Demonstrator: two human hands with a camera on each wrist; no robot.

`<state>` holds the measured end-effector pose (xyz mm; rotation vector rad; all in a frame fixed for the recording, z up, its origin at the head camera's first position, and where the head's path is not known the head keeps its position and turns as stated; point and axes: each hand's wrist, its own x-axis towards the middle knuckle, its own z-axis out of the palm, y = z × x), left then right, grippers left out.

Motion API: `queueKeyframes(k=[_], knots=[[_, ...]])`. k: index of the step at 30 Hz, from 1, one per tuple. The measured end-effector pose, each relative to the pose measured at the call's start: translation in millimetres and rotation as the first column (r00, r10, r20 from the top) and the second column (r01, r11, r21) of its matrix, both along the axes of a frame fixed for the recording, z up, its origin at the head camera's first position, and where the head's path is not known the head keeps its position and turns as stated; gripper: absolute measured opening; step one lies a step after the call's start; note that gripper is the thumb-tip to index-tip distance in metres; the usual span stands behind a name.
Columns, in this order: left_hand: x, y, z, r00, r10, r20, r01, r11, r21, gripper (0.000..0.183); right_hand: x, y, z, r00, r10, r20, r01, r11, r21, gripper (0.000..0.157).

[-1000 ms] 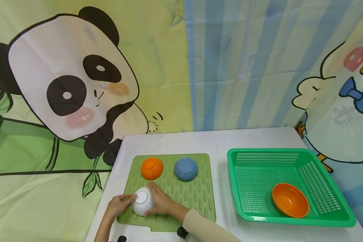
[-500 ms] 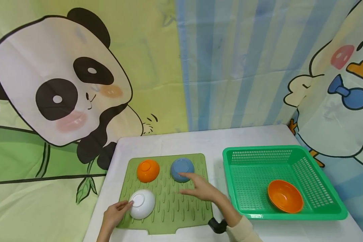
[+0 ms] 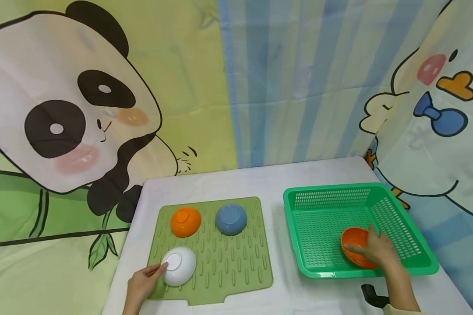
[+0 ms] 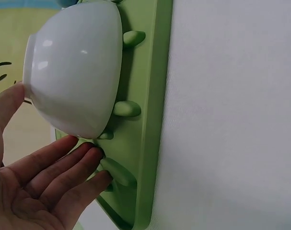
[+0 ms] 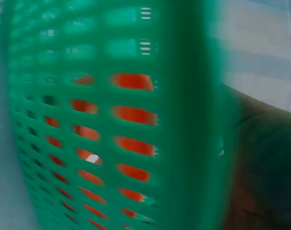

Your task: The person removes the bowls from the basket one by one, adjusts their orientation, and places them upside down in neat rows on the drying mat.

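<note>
In the head view, a white bowl (image 3: 182,269) lies upside down on the near left of a green ridged drying mat (image 3: 236,258). My left hand (image 3: 141,283) is at its left side; in the left wrist view the thumb touches the foot ring of the bowl (image 4: 78,67), and the extended fingers lie by its rim. My right hand (image 3: 380,250) reaches into the green basket (image 3: 319,232), fingers spread over an orange bowl (image 3: 354,237) that sits upright there. Through the basket's slotted wall, orange shows in the right wrist view; my right fingers are hidden there.
Another orange bowl (image 3: 185,222) and a blue bowl (image 3: 231,219) rest upside down along the mat's far side. The white-covered table (image 3: 277,218) ends at a printed panda and duck curtain (image 3: 276,87). The basket's raised rim stands between my right wrist camera and the bowl.
My right hand has left the white bowl and swung right, past the blue bowl, into the basket. My left hand stays at the white bowl. The head view has shifted rightward.
</note>
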<state>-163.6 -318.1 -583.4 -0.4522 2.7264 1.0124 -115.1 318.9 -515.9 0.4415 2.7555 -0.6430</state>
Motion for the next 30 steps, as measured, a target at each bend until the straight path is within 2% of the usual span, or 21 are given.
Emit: queueKeyframes(k=[5,12,20,26,30], knots=[[-1.7,-0.2,2.1,1.000,0.000,0.025,0.000,1.000,-0.008,0.085,-4.0,-3.3,-13.7,1.000,-0.020,0.019,0.020,1.000,-0.021,0.122],[-2.6,-0.6,2.1,0.999,0.001,0.043,0.000,1.000,-0.017,0.086,-8.2,-8.7,-15.5,0.999,-0.030,0.018,0.030,0.999,-0.018,0.120],[-2.6,0.2,4.1,0.999,-0.004,0.038,0.004,1.000,-0.010,0.088,-7.6,-12.4,-20.6,0.998,-0.030,-0.046,0.032,0.999,0.029,0.103],[-1.3,1.4,5.7,1.000,0.001,0.026,-0.001,1.000,-0.008,0.086,-7.7,-11.1,-23.4,0.996,-0.017,-0.082,0.018,1.000,0.020,0.090],[-1.5,1.9,6.3,1.000,-0.004,0.027,0.004,1.000,-0.009,0.085,-9.3,-11.6,-23.5,0.991,-0.019,-0.136,0.022,1.000,0.017,0.085]])
